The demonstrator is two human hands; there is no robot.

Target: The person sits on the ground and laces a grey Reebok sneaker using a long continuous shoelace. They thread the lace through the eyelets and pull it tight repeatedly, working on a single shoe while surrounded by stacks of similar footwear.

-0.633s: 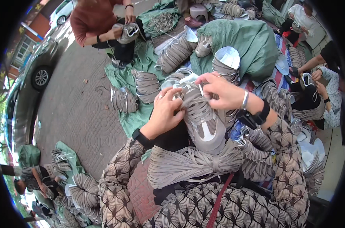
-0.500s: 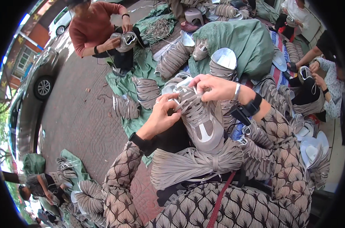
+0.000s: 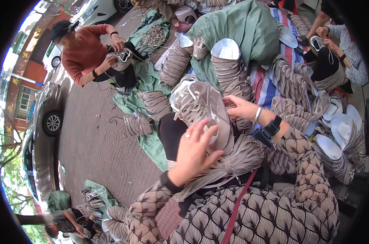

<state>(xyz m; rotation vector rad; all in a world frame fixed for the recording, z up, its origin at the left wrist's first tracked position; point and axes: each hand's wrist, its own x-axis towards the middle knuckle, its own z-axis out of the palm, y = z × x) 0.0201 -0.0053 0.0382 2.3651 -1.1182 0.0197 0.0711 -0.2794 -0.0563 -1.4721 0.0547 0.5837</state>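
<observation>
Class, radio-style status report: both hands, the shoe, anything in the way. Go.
Left hand open, fingers spread on shoe. Right hand gripping shoe's far side. Lace bundle underneath, nothing blocking.

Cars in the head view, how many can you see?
3: a grey car at the left edge, a white car at the top, another white car behind the seated person. Others may be hidden.

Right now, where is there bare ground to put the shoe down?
The brick paving on the person's left is bare, bordered by the green tarp and the parked car. Ahead and to the right it is crowded: stacked uppers, the big green sack and white insoles. Both hands are on the shoe.
</observation>
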